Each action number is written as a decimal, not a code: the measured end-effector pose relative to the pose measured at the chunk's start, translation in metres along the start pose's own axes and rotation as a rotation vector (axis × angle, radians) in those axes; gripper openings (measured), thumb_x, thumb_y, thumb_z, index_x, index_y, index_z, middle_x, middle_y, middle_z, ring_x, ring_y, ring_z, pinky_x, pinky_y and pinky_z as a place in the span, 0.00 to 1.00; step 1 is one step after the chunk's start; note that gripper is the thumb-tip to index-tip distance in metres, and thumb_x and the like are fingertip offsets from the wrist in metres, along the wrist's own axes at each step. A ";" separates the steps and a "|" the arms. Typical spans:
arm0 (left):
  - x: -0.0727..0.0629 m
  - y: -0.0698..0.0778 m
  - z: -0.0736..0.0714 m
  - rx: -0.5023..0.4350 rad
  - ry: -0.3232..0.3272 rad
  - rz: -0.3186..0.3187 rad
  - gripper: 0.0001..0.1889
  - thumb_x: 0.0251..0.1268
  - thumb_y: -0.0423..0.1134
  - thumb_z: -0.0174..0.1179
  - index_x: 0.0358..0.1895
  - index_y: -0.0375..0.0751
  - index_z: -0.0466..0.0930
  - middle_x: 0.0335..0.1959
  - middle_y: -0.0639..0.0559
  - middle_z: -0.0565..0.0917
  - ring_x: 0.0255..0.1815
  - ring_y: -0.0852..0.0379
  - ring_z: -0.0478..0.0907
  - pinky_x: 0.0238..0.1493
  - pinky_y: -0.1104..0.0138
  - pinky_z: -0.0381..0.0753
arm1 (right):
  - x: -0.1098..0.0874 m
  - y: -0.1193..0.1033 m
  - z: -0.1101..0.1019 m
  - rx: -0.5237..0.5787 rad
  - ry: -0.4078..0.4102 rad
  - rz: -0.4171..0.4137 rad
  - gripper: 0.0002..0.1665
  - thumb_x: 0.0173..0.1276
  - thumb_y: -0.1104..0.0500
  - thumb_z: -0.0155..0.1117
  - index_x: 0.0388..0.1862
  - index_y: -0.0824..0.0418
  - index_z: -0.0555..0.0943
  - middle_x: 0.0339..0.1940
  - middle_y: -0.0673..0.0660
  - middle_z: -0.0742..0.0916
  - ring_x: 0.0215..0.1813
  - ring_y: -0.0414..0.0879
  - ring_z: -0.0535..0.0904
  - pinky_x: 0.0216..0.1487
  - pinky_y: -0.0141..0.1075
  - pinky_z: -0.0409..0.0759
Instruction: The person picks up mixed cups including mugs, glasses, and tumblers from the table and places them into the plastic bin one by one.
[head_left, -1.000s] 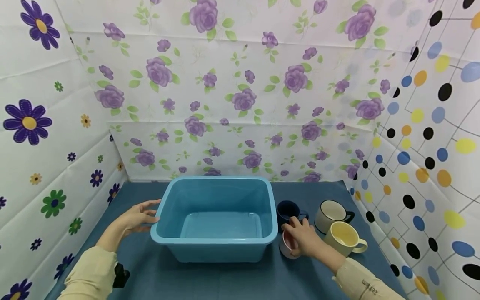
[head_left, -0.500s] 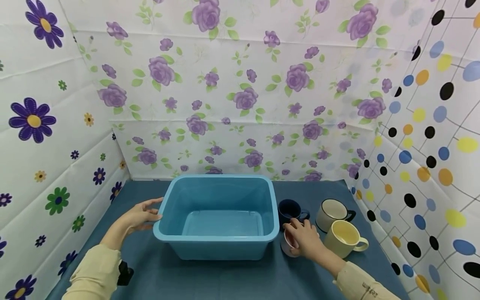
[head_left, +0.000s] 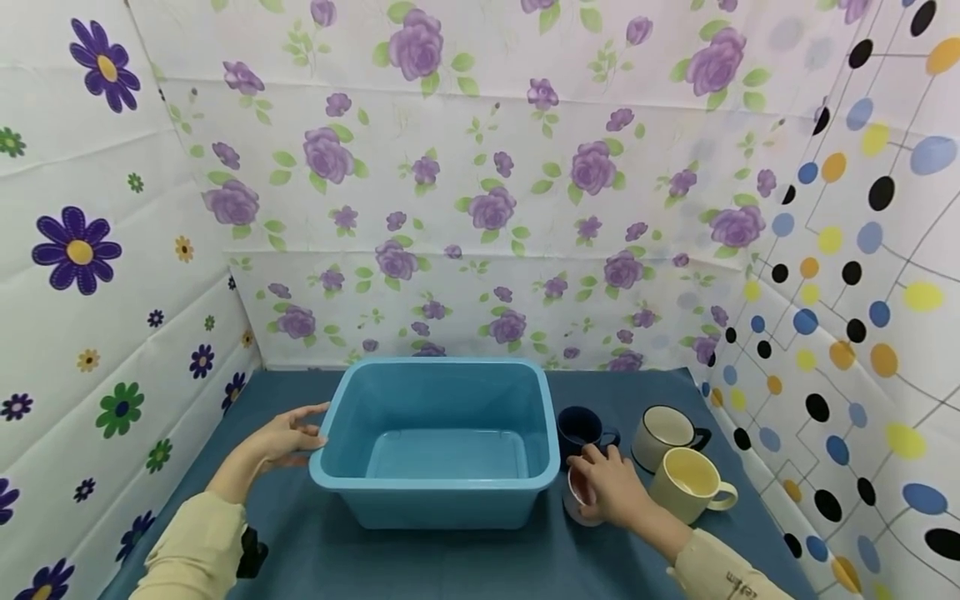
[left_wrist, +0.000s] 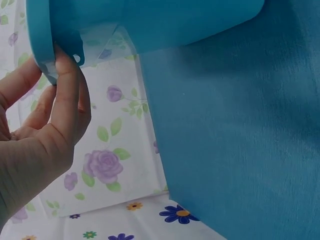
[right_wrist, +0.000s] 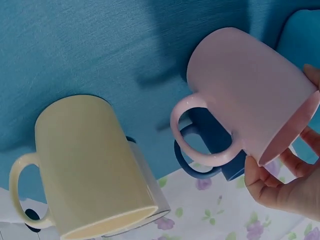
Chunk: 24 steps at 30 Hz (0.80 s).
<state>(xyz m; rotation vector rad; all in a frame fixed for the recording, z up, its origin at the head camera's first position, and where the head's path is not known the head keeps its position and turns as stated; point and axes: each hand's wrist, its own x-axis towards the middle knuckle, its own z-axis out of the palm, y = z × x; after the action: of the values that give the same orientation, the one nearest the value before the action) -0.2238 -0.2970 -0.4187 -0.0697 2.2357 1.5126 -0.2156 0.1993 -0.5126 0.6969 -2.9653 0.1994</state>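
Note:
A light blue plastic tub (head_left: 433, 504) stands in the middle of the table, with its inside bare to view. At its left end, my left hand (head_left: 281, 439) pinches the rim between thumb and fingers; the left wrist view shows the rim (left_wrist: 41, 40) between them. My right hand (head_left: 613, 486) holds a pink mug (right_wrist: 245, 85) by its mouth, fingers spread around the rim. The mug is just right of the tub, its handle (right_wrist: 187, 145) pointing away from the hand. In the head view the hand hides much of this mug.
Behind the pink mug stands a dark blue mug (head_left: 579, 428), close to the tub's right side. Farther right are a white mug with a black handle (head_left: 651, 440) and a yellow mug (head_left: 681, 492). Patterned cloth walls (head_left: 480, 283) enclose the blue-covered table (head_left: 435, 567).
The head view has shifted slightly. Both hands keep their hold, the left on the tub's rim and the right on the pink mug, with hardly any visible movement.

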 end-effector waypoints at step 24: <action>-0.001 0.000 0.003 -0.005 0.023 0.010 0.39 0.65 0.30 0.56 0.74 0.33 0.43 0.49 0.37 0.79 0.45 0.55 0.81 0.48 0.53 0.81 | 0.003 -0.001 -0.031 0.072 0.039 -0.025 0.35 0.39 0.52 0.78 0.51 0.55 0.79 0.41 0.60 0.80 0.39 0.53 0.69 0.28 0.44 0.76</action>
<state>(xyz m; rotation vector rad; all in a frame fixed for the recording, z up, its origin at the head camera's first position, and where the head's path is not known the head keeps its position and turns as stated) -0.2216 -0.2947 -0.4190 -0.0778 2.2534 1.5306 -0.2154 0.2015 -0.4812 0.7289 -2.9238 0.3156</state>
